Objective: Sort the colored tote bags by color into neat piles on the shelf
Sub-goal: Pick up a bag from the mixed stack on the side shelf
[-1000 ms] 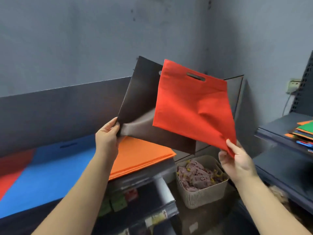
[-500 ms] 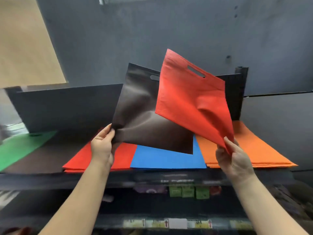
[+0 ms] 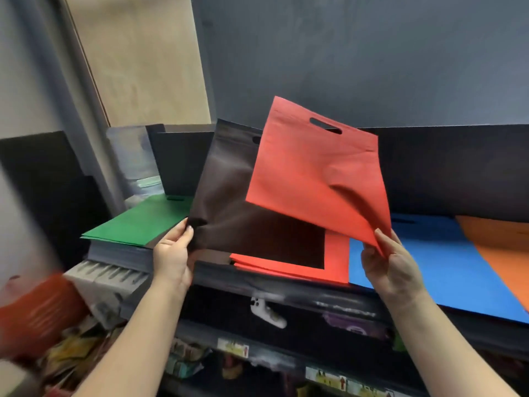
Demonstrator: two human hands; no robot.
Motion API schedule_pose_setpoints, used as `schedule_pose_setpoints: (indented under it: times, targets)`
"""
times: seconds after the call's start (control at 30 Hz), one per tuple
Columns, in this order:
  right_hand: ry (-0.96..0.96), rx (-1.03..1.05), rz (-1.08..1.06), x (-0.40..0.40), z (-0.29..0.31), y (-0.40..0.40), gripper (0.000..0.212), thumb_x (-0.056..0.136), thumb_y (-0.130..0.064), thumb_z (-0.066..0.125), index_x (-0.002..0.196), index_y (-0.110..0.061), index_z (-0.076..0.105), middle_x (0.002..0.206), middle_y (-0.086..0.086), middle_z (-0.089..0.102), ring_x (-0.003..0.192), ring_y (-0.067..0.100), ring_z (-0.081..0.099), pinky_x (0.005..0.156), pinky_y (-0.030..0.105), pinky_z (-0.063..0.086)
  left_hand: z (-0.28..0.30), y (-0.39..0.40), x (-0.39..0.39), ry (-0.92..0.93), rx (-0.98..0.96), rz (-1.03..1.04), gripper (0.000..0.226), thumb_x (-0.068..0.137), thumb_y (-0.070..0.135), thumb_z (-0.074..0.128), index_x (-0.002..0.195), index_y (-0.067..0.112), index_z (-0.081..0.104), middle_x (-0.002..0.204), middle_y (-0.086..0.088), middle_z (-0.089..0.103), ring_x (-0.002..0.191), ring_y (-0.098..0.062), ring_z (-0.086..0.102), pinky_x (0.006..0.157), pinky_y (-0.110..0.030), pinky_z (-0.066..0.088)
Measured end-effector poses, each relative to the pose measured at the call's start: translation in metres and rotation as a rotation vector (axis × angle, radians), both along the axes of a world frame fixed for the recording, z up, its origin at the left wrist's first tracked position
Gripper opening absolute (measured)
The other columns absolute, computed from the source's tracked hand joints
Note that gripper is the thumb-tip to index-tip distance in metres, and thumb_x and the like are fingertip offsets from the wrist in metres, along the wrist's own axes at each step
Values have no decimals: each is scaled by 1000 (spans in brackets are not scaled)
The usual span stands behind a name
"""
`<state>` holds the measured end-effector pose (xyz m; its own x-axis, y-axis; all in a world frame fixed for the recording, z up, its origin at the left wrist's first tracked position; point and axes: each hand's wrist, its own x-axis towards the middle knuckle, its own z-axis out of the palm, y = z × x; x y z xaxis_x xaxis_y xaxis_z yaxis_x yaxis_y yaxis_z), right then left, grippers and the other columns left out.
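My left hand [image 3: 173,257] pinches the lower left corner of a dark brown tote bag [image 3: 229,202] held up above the shelf [image 3: 286,290]. My right hand [image 3: 392,267] pinches the bottom corner of a red tote bag [image 3: 312,173], which overlaps the brown one in front. Piles lie on the shelf below: green [image 3: 143,222] at the left, red [image 3: 336,262] under the held bags, blue [image 3: 446,259], then orange [image 3: 503,242] at the right.
A dark back panel [image 3: 458,167] rises behind the piles. A tan board [image 3: 143,58] leans at the upper left. Lower shelves hold small packaged goods [image 3: 183,365] and price labels [image 3: 326,378]. A blurred orange-red object [image 3: 34,313] sits at the far left.
The view has swung left, so the green pile is now close and the orange pile sits at the right edge. Both hands hold the same bags, now over the red pile.
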<state>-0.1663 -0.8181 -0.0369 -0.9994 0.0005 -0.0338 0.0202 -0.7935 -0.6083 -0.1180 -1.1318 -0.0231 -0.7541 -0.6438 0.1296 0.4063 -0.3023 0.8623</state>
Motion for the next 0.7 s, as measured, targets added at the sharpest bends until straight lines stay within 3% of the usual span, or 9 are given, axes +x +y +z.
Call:
schedule_pose_setpoints:
  times: [0.07,0.17,0.27,0.4,0.53,0.6,0.7]
  targets:
    - [21,15,47,-10,2,-18,36,96,-3,45,75,-21,69,64,-7,65,49,1,58,43,11,43,-2,-20,2,-19,8,52,31,95,-2,47,121,12,55,62,13,70,58,0,65,54,-17,55]
    - [24,21,101,-24,3,-41,42,96,-2,45,68,-22,70,63,-9,64,49,0,57,43,11,43,-6,-49,4,-38,31,142,32,94,-1,50,120,16,55,64,12,70,57,0,66,52,-20,56]
    - [14,42,126,-37,4,-62,28,96,-3,46,81,-22,62,65,-10,65,51,-1,58,45,11,44,-13,-71,1,-64,36,205,35,93,-2,51,123,17,54,85,2,71,60,-2,66,62,-23,58]
    - [-11,75,111,-51,5,-94,27,95,-2,48,83,-22,61,64,-11,66,51,-1,60,44,12,45,-23,-101,-13,-111,39,208,35,92,-2,53,127,6,56,101,-10,64,76,-12,65,83,-37,52]
    - [-17,88,103,-67,7,-125,28,96,-3,47,82,-22,61,63,-10,67,50,-1,60,42,11,44,-30,-133,-38,-134,20,173,34,92,-2,54,126,3,57,110,-12,63,95,-22,62,88,-39,50]
    - [-11,88,82,-75,8,-140,27,96,-3,46,83,-22,61,63,-10,68,50,-1,61,41,11,44,-31,-152,-53,-139,10,152,34,91,-2,54,125,5,57,109,-12,63,95,-23,62,84,-35,53]
    - [-2,59,40,-84,6,-163,28,97,-3,44,83,-21,60,63,-9,67,48,-1,59,40,11,43,-33,-177,-76,-147,-2,83,33,92,-3,53,121,13,58,85,-3,70,71,-13,67,57,-22,56]
